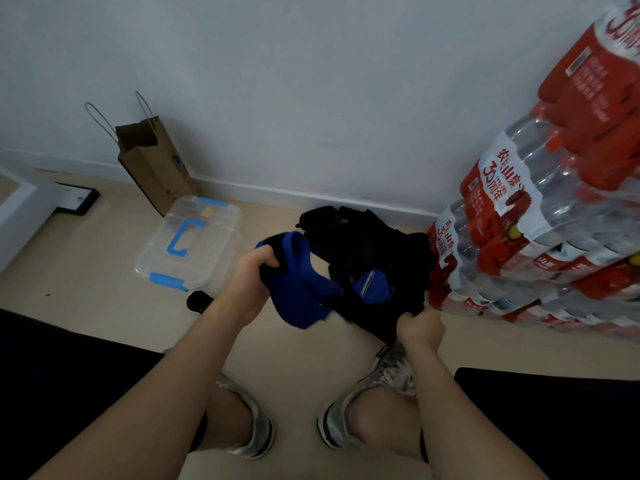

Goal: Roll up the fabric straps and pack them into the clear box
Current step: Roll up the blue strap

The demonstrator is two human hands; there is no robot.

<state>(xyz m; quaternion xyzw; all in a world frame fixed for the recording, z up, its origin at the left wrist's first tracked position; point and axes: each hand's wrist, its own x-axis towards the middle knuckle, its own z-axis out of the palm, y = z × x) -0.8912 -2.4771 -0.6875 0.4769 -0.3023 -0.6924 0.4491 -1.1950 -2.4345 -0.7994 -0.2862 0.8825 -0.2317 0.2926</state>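
My left hand (250, 278) grips the upper end of a blue-and-black fabric strap (299, 289), which hangs in a loose loop above the floor. My right hand (420, 327) pinches the black lower end of that fabric near the pile's front edge. A heap of black straps (374, 251) with a blue labelled piece (372, 284) lies on the floor behind the hands. The clear box (192, 242) with blue handle and latches sits to the left with its lid on. A small black roll (199, 300) lies by the box's near corner.
A brown paper bag (152, 164) stands against the wall behind the box. Stacked packs of bottled water (540, 209) fill the right side. A black framed item (78, 199) lies far left. My shoes (256, 424) are below on the beige floor.
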